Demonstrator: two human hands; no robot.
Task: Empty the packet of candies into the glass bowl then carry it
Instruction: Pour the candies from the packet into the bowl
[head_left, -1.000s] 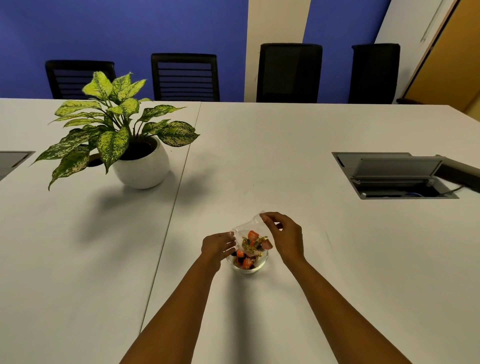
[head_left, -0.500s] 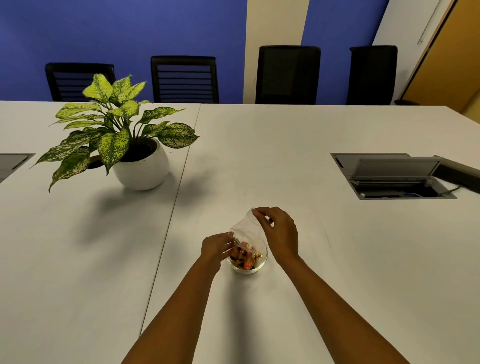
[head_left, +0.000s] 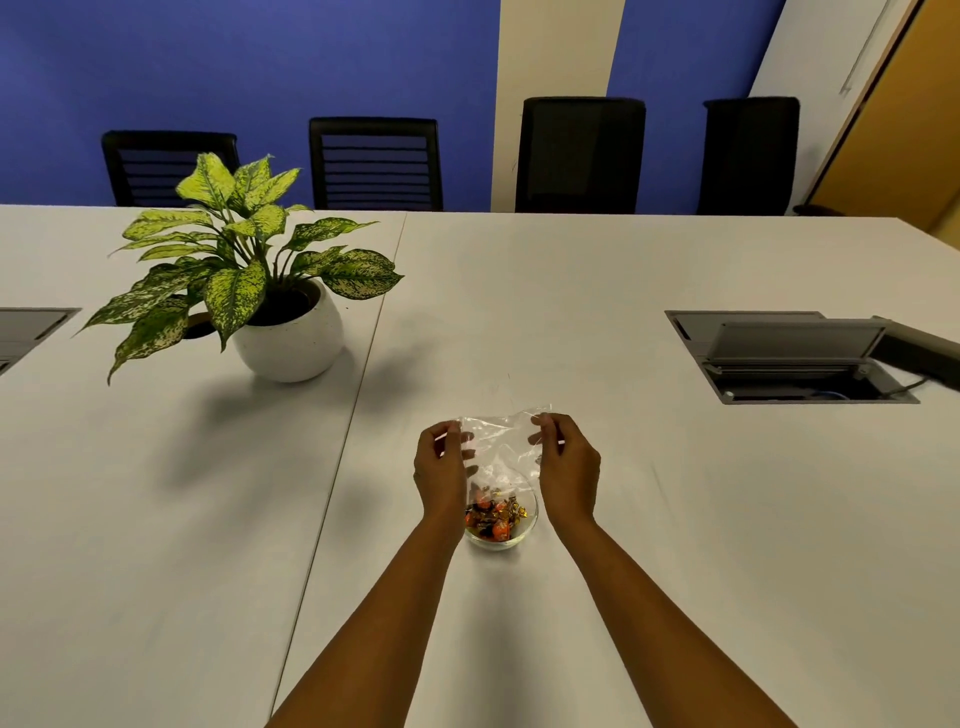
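Note:
A small glass bowl stands on the white table between my wrists. Orange and gold wrapped candies fill it. Above the bowl I hold a clear plastic packet upside down, stretched between both hands. My left hand pinches its left upper corner and my right hand pinches its right upper corner. The packet looks see-through with no candies visible inside; its lower mouth hangs just over the bowl.
A potted plant in a white pot stands at the back left. An open cable box is sunk into the table at the right, another panel at the far left. Black chairs line the far edge.
The candies have dropped out of the packet into the bowl. Both hands have lifted the packet higher and spread it flat between them; my left hand moved up from the bowl's side.

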